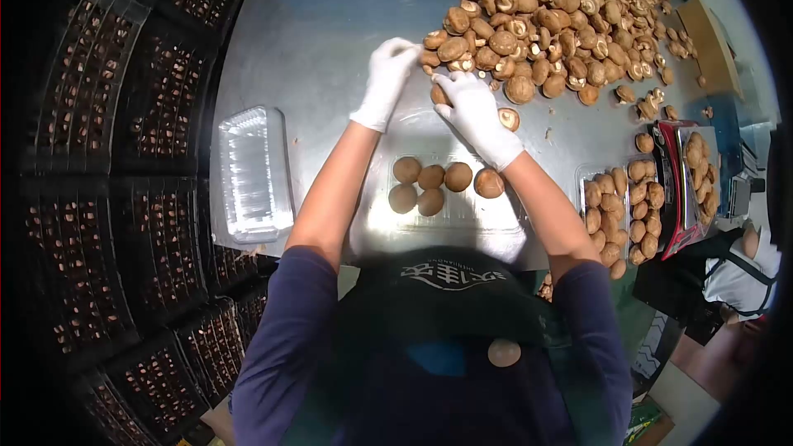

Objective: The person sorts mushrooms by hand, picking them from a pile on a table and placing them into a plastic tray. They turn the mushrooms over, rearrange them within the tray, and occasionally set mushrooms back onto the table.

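Observation:
My left hand [388, 78], in a white glove, is at the near left edge of a big pile of brown mushrooms [541, 25]. Its fingers are bent together against a mushroom [429, 59]; the fingertips are partly hidden. Beside it, my right hand [477, 113], also white-gloved, has thumb and fingers around another mushroom [440, 94]. A loose mushroom [509, 120] lies by the right wrist. Between my forearms sits a clear plastic tray [475, 216], holding several mushrooms cap up in two rows, with one mushroom [489, 183] set apart on the right.
Clear empty trays [256, 173] stand at the left. Filled trays [607, 219] and a red-edged box [681, 190] of mushrooms are at the right. Black crates [78, 256] of mushrooms line the left side. Another person [739, 272] is at the far right.

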Available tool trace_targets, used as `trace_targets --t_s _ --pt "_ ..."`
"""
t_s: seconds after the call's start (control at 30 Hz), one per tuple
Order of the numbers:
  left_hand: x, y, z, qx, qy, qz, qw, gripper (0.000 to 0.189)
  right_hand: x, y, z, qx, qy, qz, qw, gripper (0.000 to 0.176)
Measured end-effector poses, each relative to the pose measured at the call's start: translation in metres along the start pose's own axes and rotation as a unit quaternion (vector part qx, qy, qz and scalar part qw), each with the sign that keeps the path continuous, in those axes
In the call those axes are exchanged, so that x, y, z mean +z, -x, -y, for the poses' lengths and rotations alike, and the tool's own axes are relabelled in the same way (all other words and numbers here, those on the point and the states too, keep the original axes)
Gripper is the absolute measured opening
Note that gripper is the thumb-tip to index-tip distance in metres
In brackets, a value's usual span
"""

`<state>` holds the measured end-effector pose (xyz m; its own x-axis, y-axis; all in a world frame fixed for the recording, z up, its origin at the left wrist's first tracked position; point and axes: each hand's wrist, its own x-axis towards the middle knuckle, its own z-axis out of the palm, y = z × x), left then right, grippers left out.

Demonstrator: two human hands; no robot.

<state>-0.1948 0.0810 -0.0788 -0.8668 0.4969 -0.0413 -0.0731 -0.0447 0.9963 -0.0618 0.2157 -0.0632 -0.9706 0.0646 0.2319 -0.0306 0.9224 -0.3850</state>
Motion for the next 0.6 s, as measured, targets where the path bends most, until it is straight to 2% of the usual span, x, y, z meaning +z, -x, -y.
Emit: trace_targets --t_s 0.03,0.07,0.1,0.13,0.17,0.2,0.23,0.27,0.3,0.37,0.4,0.5,0.53,0.57,0.6 --pt "0.014 -0.002 -0.009 0.07 -0.154 -0.009 0.985 0.018 -0.002 0.003 -0.001 0.017 -0.021 0.005 1.0 0.047" --pt "0.025 -0.003 -0.015 0.175 -0.239 -0.016 0.955 0.019 -0.002 0.013 -0.001 0.063 -0.126 -0.062 0.988 0.041" --pt "0.037 0.003 -0.034 0.174 -0.31 0.025 0.934 0.023 0.003 0.025 -0.008 0.102 -0.265 -0.106 0.953 0.036" --pt "0.045 -0.003 -0.026 0.245 -0.415 0.011 0.876 0.025 -0.026 0.031 -0.002 0.202 -0.431 -0.023 0.879 0.036" --pt "0.052 -0.011 -0.019 0.313 -0.511 -0.001 0.801 0.026 -0.057 0.035 0.002 0.293 -0.577 0.057 0.761 0.038" --pt "0.057 -0.015 -0.019 0.313 -0.506 0.004 0.804 0.026 -0.061 0.046 -0.008 0.28 -0.655 0.058 0.7 0.041" --pt "0.06 -0.019 -0.024 0.282 -0.556 0.015 0.782 0.028 -0.067 0.053 -0.013 0.263 -0.726 0.056 0.633 0.045" --pt "0.063 -0.02 -0.027 0.252 -0.605 0.026 0.755 0.029 -0.073 0.061 -0.011 0.273 -0.735 0.014 0.621 0.051" --pt "0.06 -0.019 -0.025 0.26 -0.561 -0.002 0.786 0.029 -0.077 0.068 -0.015 0.276 -0.732 0.007 0.622 0.051" --pt "0.055 0.0 -0.042 0.251 -0.47 -0.008 0.846 0.031 -0.085 0.08 -0.023 0.231 -0.801 0.033 0.552 0.052" --pt "0.053 0.018 -0.052 0.25 -0.422 0.005 0.871 0.032 -0.088 0.086 -0.02 0.265 -0.807 0.002 0.528 0.053" --pt "0.051 0.085 -0.064 0.351 -0.348 0.052 0.868 0.028 -0.094 0.109 -0.023 0.229 -0.827 -0.002 0.514 0.052" --pt "0.051 0.108 -0.065 0.396 -0.362 0.072 0.841 0.028 -0.095 0.121 -0.022 0.224 -0.797 -0.005 0.561 0.05" --pt "0.05 0.133 -0.08 0.368 -0.377 0.149 0.837 0.028 -0.101 0.131 -0.017 0.247 -0.755 -0.009 0.607 0.047" --pt "0.049 0.153 -0.068 0.354 -0.463 0.185 0.791 0.029 -0.108 0.138 -0.009 0.266 -0.71 -0.018 0.652 0.04"
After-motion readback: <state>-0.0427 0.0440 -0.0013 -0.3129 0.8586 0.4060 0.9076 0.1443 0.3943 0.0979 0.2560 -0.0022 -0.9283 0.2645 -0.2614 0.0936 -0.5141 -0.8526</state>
